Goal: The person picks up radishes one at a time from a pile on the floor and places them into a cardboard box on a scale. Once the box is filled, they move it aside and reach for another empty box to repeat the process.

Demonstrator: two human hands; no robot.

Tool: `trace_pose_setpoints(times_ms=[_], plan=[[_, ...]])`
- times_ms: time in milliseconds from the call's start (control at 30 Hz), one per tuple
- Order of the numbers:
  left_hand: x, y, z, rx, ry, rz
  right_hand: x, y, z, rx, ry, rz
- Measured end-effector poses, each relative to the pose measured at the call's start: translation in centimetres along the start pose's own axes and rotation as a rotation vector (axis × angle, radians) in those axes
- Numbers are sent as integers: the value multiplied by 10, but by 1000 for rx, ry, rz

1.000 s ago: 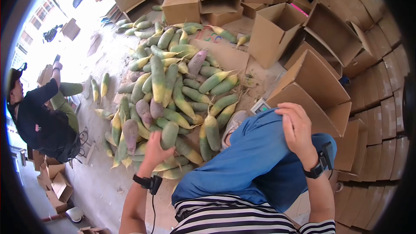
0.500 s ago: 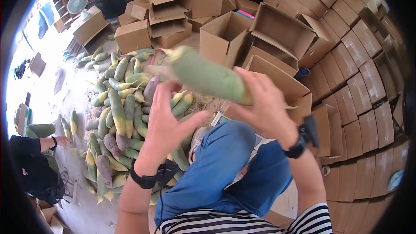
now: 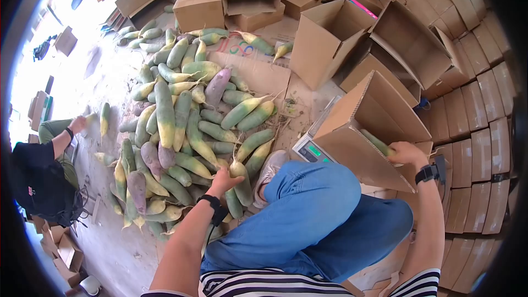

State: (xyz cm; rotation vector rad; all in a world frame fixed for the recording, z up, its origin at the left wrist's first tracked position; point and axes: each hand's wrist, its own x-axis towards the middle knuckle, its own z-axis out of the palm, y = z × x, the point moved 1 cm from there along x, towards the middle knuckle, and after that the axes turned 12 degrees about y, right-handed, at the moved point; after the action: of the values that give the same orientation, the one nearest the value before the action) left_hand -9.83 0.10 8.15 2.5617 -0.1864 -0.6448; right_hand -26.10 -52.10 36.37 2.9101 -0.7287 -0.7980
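A large heap of green-and-yellow radishes (image 3: 165, 113), with a few purple ones (image 3: 218, 87) among them, lies on the floor left of my knees. My left hand (image 3: 224, 181) is at the heap's near right edge, its fingers around the end of a green radish (image 3: 242, 190). On the right, my right hand (image 3: 406, 154) reaches into an open cardboard box (image 3: 352, 146) and grips one end of a green radish (image 3: 377, 142). The box's wall hides part of that radish. Beneath the box is a scale (image 3: 313, 152) with a lit green display.
Open boxes (image 3: 324, 49) stand beyond the scale, and stacked closed cartons (image 3: 467, 148) line the right side. At the far left, a co-worker's hand (image 3: 80, 124) is near a radish (image 3: 104, 118). Flattened cardboard (image 3: 253, 71) lies behind the heap.
The radish that was in the air by my right hand is now in the box with that hand on it. My left hand, empty and spread before, has moved down to the heap. The view has shifted.
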Motion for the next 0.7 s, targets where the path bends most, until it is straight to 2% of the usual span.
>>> trace_pose_setpoints(times_ms=[33,67,200,267,300,367,433,500,533,600,633,700], plan=[[1,5,3,22,-54,-10,18,9,26,110,-46,-61],[-2,12,4,73,-16,-1,28,14,41,221,-92,-120],[-2,25,4,96,-2,-85,33,-2,53,333,-173,-118],[0,22,5,-20,-27,-139,32,-7,58,466,-24,-147],[-2,20,7,-19,-33,-136,29,-10,54,467,-25,-141],[-11,14,9,-169,112,-94,28,-15,40,146,207,-123],[-15,9,3,-238,148,-68,29,-2,26,231,443,-255],[-18,14,-23,-621,226,10,8,-23,-19,377,513,-240],[-21,25,-43,-703,213,-48,-3,-34,-37,467,565,-260],[-33,59,-98,-853,204,42,-37,-83,-77,689,657,-320],[-37,75,-123,-968,178,75,-50,-107,-89,754,666,-423],[-47,106,-167,-970,217,248,-72,-149,-103,611,657,-616]])
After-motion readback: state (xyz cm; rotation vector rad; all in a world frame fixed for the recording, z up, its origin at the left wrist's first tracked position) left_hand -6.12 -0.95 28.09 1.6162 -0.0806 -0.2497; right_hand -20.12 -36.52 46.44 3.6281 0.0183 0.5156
